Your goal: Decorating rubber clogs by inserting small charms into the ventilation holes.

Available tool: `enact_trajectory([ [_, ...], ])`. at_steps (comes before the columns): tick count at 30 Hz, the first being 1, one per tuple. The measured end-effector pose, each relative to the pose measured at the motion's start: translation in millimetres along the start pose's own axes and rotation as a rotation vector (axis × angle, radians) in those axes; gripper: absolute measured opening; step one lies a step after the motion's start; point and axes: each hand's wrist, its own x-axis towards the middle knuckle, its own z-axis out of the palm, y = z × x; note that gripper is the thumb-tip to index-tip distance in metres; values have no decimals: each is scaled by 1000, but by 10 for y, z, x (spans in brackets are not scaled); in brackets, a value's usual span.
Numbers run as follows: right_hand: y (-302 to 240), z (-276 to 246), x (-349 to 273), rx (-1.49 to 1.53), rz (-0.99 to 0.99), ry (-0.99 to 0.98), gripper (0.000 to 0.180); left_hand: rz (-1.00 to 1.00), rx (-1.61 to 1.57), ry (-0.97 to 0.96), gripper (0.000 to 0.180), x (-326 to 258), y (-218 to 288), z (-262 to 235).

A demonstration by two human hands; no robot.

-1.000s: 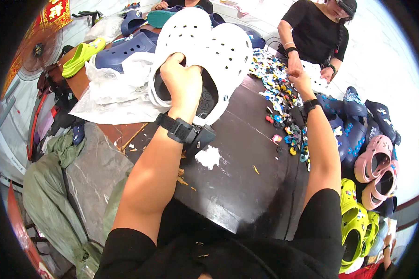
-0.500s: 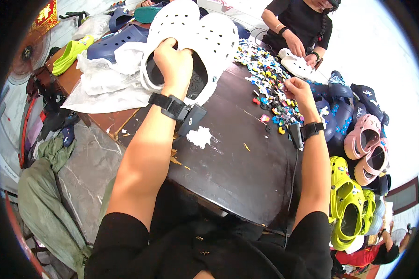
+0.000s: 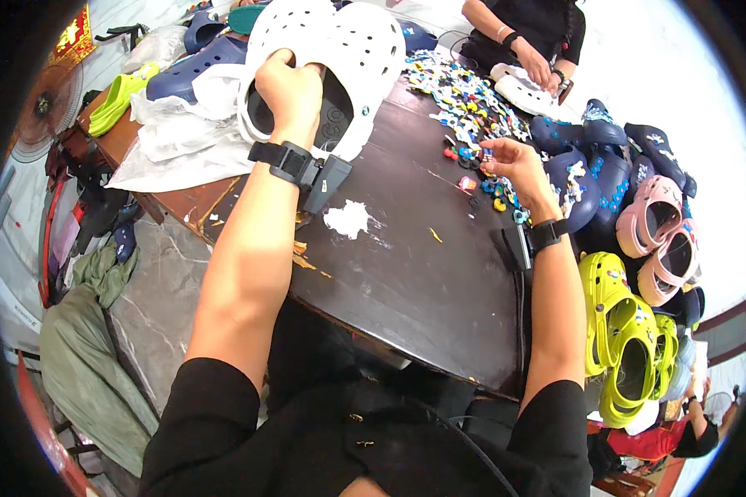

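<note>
A pair of white clogs (image 3: 363, 51) with holes in the uppers is gripped in my left hand (image 3: 290, 95), fingers hooked into the foot openings and closed. Their dark insoles show toward me. My right hand (image 3: 518, 168) is pinched at the near edge of a heap of small colourful shoe charms (image 3: 464, 98). Between its fingertips sits a small charm (image 3: 486, 155), too small to make out its shape. A few loose charms, one of them pink (image 3: 467, 183), lie on the dark table (image 3: 414, 273) beside this hand.
Navy clogs (image 3: 612, 195), pink clogs (image 3: 670, 265) and lime clogs (image 3: 630, 364) are heaped along the right. At the left lie plastic bags (image 3: 174, 149), a navy clog (image 3: 192, 74) and lime clogs (image 3: 120, 101). Across the table a co-worker's hands (image 3: 543, 73) work on a white clog (image 3: 520, 91).
My right hand has drawn back from the heap, toward the left, with a charm now visible in its fingertips. The white clogs sit slightly further left in view, still in my left hand.
</note>
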Motion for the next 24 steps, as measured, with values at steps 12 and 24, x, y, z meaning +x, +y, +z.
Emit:
enact_trajectory([
  [12, 72, -81, 21, 55, -23, 9, 35, 16, -11, 2, 17, 18, -27, -11],
  [24, 146, -68, 52, -152, -32, -19, 32, 28, -36, -10, 17, 23, -48, -10],
])
